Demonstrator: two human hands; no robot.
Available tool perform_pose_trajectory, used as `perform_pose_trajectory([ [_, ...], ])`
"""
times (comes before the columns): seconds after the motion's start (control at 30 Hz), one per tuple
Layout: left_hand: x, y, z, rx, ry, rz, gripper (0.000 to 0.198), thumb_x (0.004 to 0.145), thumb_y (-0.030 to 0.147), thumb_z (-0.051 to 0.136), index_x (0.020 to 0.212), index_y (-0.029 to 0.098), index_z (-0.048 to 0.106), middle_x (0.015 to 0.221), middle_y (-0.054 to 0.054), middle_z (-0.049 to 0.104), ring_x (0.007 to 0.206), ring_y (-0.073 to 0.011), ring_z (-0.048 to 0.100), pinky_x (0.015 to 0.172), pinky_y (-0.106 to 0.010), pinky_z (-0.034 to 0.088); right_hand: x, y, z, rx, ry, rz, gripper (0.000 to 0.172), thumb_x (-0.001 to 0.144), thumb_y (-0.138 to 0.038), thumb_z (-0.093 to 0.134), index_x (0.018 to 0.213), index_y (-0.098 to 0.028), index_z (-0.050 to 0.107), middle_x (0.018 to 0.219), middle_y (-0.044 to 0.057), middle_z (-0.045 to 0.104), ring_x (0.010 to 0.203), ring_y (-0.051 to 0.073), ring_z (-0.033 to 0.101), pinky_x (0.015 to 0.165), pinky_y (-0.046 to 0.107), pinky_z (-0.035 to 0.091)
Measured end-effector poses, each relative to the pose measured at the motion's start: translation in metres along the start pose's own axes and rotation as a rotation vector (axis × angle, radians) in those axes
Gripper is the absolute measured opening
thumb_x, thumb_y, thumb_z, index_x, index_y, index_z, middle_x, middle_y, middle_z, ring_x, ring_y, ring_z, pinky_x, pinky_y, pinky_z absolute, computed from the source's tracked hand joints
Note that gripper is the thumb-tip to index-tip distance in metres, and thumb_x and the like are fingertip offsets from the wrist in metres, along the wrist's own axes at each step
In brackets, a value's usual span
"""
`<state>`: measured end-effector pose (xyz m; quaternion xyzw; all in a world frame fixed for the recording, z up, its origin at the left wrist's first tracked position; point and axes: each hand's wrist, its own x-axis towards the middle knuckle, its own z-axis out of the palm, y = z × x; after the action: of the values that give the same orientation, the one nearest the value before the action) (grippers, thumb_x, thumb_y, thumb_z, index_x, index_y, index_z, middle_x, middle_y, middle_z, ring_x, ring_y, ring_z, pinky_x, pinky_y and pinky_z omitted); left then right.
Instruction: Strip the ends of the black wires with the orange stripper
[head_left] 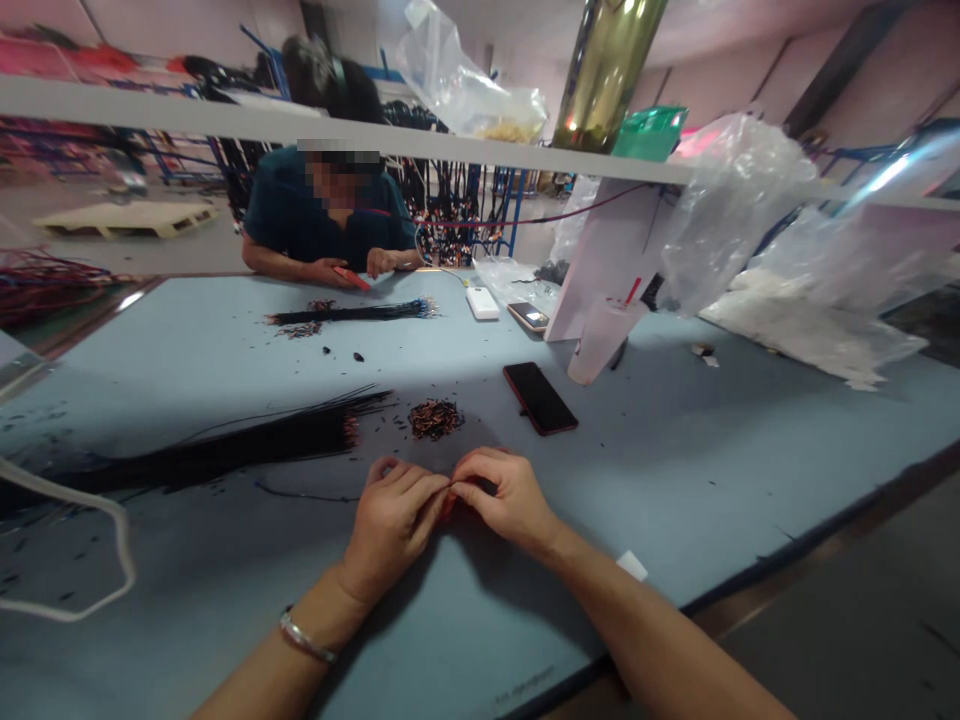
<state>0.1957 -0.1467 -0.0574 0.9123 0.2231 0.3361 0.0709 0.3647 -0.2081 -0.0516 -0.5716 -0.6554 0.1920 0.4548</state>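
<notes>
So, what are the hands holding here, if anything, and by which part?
Left hand and right hand meet in a pinch, possibly on the thin wire, but the held part is hidden.

- Both forearms are bare and slant inward from the lower edge of the view.
- The left forearm (289, 650) rises up and rightward to the left wrist (351, 585).
- The left hand (394, 515) shows its back, fingers bent, tips pinched toward the thumb.
- The right forearm (645, 625) angles up and leftward.
- The right hand (510, 495) curls, thumb beneath its bent index finger.
- Both hands' fingertips meet closely.
</notes>
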Motion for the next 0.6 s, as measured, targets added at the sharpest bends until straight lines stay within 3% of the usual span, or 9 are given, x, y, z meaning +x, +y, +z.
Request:
perform_pose_trajectory([
  [0.27, 0.0, -0.0009, 0.0012, 0.001, -0.003, -0.016, 0.019, 0.092, 0.019, 0.046, 0.086, 0.021, 0.064, 0.07, 0.0, 0.066, 0.067, -0.0153, 0.058, 0.08, -0.035, 0.037, 0.0007, 0.0, -0.0002, 0.013, 0.025, 0.019, 0.01, 0.078, -0.013, 0.061, 0.072, -0.021, 0.064, 0.074, 0.001, 0.068, 0.072, 0.016, 0.061, 0.075, 0.029, 0.043],
  [0.6, -0.0014, -0.0008, 0.0011, -0.018, 0.016, -0.022, 0.018, 0.093, 0.022, 0.047, 0.086, 0.021, 0.064, 0.073, 0.0, 0.067, 0.068, -0.0149, 0.058, 0.082, -0.036, 0.036, 0.0001, 0.0017, -0.0031, 0.21, -0.051, 0.131, 0.01, 0.078, -0.014, 0.058, 0.074, -0.019, 0.066, 0.075, 0.001, 0.068, 0.073, 0.016, 0.061, 0.072, 0.027, 0.045],
])
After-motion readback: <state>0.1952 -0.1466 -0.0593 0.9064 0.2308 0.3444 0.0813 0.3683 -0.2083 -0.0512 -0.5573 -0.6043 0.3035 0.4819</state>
